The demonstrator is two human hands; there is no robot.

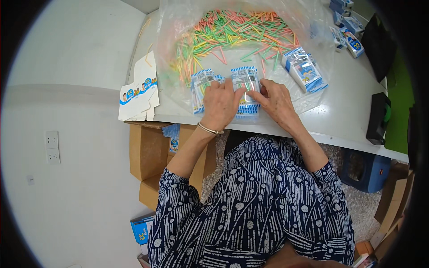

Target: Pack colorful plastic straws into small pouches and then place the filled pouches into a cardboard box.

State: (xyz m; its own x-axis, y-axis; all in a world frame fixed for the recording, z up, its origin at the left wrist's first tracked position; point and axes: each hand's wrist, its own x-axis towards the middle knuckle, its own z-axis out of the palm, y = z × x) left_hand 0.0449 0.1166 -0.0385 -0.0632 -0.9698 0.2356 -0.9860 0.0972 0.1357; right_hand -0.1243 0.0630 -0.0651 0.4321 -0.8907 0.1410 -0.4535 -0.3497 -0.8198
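Note:
Beneath my hands several clear packets with blue-striped ends and coloured sticks lie at the table's front edge. My left hand (221, 105), with a bangle at the wrist, has its fingers bent over the packets and its thumb on the middle packet (246, 77). From the other side my right hand (278, 102) pinches the same packet's right edge, thumb on top. Another packet (200, 85) lies left of my left hand, partly covered by it. Beyond them spreads a heap of thin pink, green and yellow sticks (241, 33) on a clear plastic sheet (172, 22).
A stack of blue-and-white packets (304, 69) lies right of my hands, and more packets (353, 42) at the far right. Printed white card pieces (139, 96) rest at the left. Below the table edge stand an open cardboard box (147, 154) and a blue stool (371, 172). A black tape dispenser (377, 118) sits right.

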